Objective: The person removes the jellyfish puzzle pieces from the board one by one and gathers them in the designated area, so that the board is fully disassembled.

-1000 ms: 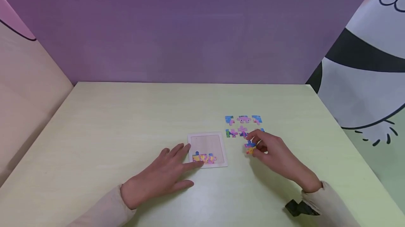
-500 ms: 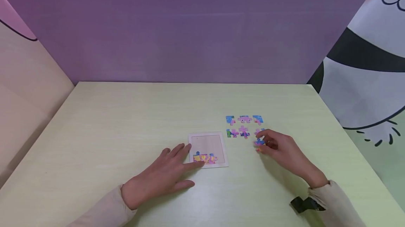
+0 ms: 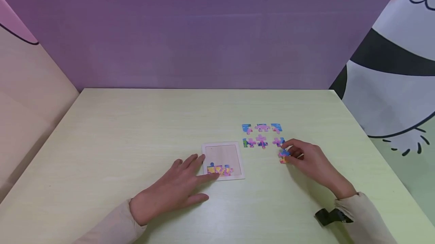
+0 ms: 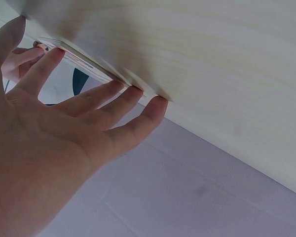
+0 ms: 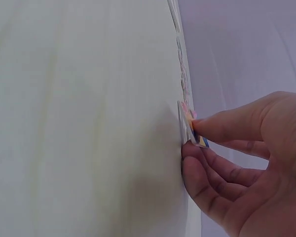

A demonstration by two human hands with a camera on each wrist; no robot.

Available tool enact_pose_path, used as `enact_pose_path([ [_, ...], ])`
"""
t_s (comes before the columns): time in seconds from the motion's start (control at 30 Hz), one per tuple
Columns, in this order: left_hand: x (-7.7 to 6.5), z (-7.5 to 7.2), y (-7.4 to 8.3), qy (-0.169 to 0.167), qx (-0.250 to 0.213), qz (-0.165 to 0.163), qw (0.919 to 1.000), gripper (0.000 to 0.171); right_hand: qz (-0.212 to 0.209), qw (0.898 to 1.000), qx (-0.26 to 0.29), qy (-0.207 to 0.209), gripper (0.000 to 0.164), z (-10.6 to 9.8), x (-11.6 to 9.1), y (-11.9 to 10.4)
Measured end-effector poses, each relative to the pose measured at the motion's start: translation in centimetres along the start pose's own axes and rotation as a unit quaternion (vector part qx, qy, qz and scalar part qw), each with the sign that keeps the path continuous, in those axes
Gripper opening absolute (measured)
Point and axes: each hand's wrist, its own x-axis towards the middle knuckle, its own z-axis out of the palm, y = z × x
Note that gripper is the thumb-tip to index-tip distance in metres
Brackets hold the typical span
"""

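Observation:
My right hand (image 3: 307, 161) pinches a jigsaw puzzle piece (image 3: 283, 156), blue on top and yellow-orange below, between thumb and fingers. In the right wrist view this piece (image 5: 187, 123) is tilted, one edge close to the table. My left hand (image 3: 175, 189) lies with fingers spread, the tips at the left and lower side of a pale square puzzle tray (image 3: 241, 161). Along the tray's bottom edge sit a few yellow and pink puzzle pieces (image 3: 219, 169), partly covered by the left index finger. The left wrist view shows the fingertips (image 4: 155, 104) along the tray's edge.
Loose puzzle pieces (image 3: 263, 128) lie in two rows right of and behind the tray, the nearest right one (image 3: 278, 142) close to my right fingertips. The pale table (image 3: 136, 123) meets a purple wall panel (image 3: 217, 32) at the back. A black strap (image 3: 331, 216) hangs at the right sleeve.
My right hand has moved to the right with the puzzle piece, uncovering the right end of the nearer row. The left hand has stayed in place on the tray.

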Motion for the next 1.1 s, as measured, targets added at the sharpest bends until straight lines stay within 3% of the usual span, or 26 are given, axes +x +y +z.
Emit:
enact_pose_path([
  [0.5, -0.01, 0.13, -0.04, 0.002, -0.015, -0.001, 0.9999, 0.052, 0.020, 1.000, -0.013, 0.000, 0.024, 0.14, 0.07, -0.04],
  [1.1, 0.04, 0.12, -0.01, 0.001, -0.009, -0.001, 1.0000, 0.052, -0.001, 0.999, -0.054, 0.001, 0.019, 0.28, -0.05, -0.49],
])
